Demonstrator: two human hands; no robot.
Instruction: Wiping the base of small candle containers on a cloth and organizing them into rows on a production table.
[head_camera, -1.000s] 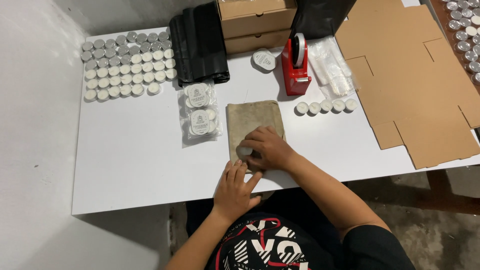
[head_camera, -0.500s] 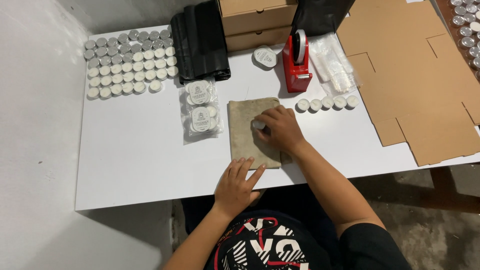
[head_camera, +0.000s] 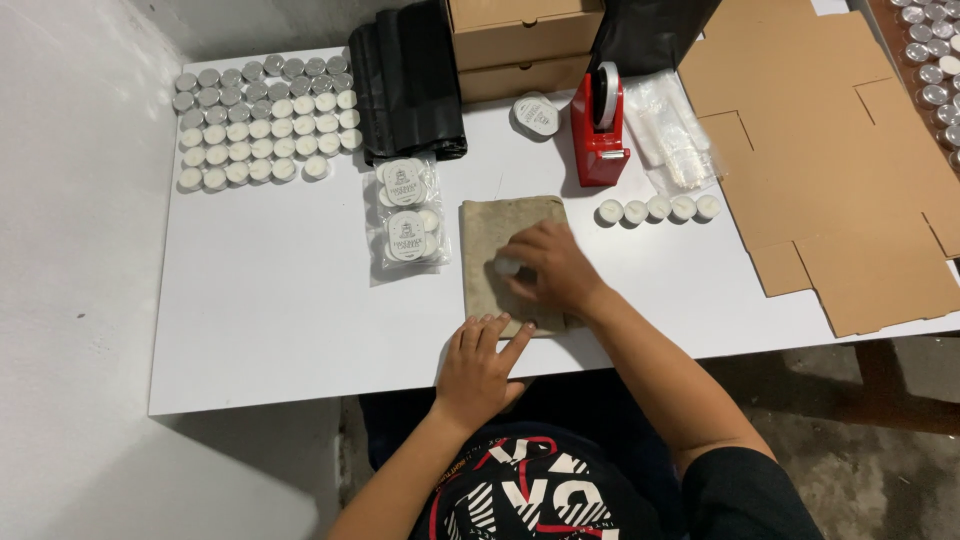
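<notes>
At the far left of the white bench (head_camera: 280, 300) a block of small tealight candles (head_camera: 265, 122) stands in neat rows, well apart from the hands. Next to them, at the back, lies a folded stack of black plastic bags (head_camera: 408, 85), and just in front of it two clear packets of round labels (head_camera: 405, 215) lie flat.

The left hand (head_camera: 480, 365) rests open, palm down, on the bench's near edge, its fingertips touching the lower edge of a tan cloth (head_camera: 500, 285) and holding nothing. The right hand (head_camera: 550, 268) lies curled on the cloth, pressing a single small white candle (head_camera: 506, 266) against it.

Behind the cloth stand two stacked cardboard boxes (head_camera: 525, 45), both closed, with a round white lidded tub (head_camera: 537, 114) in front. A red tape dispenser (head_camera: 600, 130) stands just right of the tub. Five loose candles (head_camera: 658, 209) sit in a row beside the cloth, a clear bag (head_camera: 675, 140) behind them. Flat cardboard blanks (head_camera: 830, 170) cover the right end.
</notes>
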